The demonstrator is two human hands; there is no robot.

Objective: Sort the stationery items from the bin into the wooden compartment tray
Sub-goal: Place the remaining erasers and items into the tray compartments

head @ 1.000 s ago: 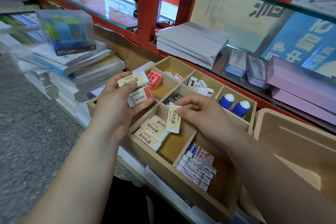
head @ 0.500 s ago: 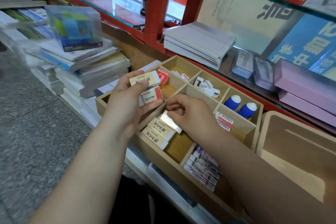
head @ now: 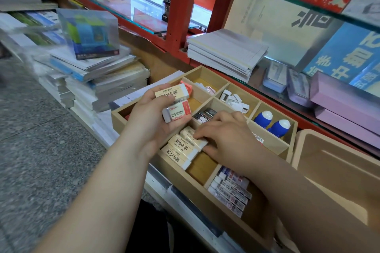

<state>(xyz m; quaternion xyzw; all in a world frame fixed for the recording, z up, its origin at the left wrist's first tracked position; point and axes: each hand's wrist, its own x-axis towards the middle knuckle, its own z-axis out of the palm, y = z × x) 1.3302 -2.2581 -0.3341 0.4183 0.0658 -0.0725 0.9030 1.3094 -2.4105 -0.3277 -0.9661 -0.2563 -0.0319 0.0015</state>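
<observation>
By the look of it the sorting was nearly over: the part of the tan bin [head: 337,162] in view showed no stationery, while the wooden compartment tray [head: 118,121] already held blue glue bottles [head: 273,124], small white plastic pieces [head: 233,98], a row of flat lead boxes [head: 230,193] and 3 cream erasers [head: 181,150] in its near-left compartment. Those 3 lay flat, label up, side by side and touching, each with its long axis running along the tray's near wall. The right hand [head: 228,141] rested over the farthest of them, fingertips [head: 196,135] on its top and the thumb just beside its end; whether it was pinching that eraser or had let go could not be told. The left hand [head: 152,123] hovered above the tray's left end, clasping 2 more: a cream eraser [head: 171,93] uppermost and a white-and-red 2B eraser [head: 177,111] below it. Both were held lengthwise across the view, printed faces toward the camera. What seemed left was to place these 2, the cream 1 probably beside its fellows, the 2B in a compartment that could not be picked out.
</observation>
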